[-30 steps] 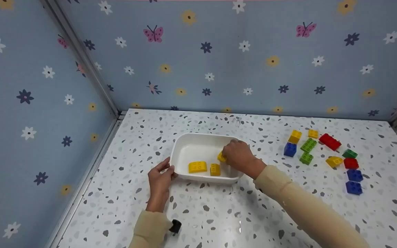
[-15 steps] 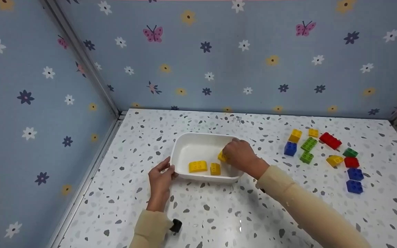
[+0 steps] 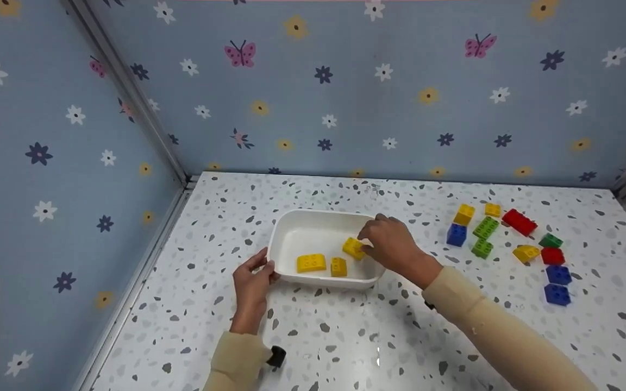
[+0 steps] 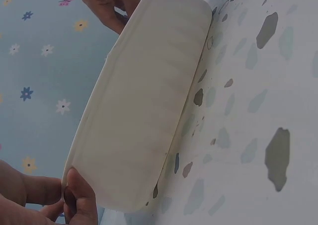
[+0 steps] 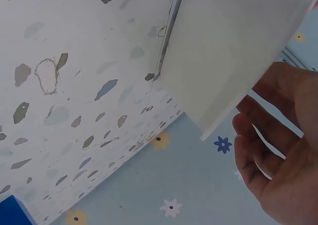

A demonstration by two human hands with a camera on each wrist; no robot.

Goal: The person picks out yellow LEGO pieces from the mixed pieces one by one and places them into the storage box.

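Note:
A white plastic container with rounded corners stands on the speckled table. My left hand pinches its left front corner. The left wrist view shows the thumb against the outer wall, the fingers at the rim. Inside lie three yellow toy bricks: a wide one, a small one and a third near the right end. Over that end hovers my right hand, its fingers loosely bent and spread, fingertips beside the third brick. In the right wrist view, the container wall hides the bricks beside this hand.
Loose bricks lie on the table to the right: blue, yellow, light green, red, dark green and several more. A flower-patterned wall rises behind the table, another on the left.
My right hand has let go of the third yellow brick, which now shows more fully in the container. The hand has drawn slightly right, its fingers loosened. My left hand keeps its place.

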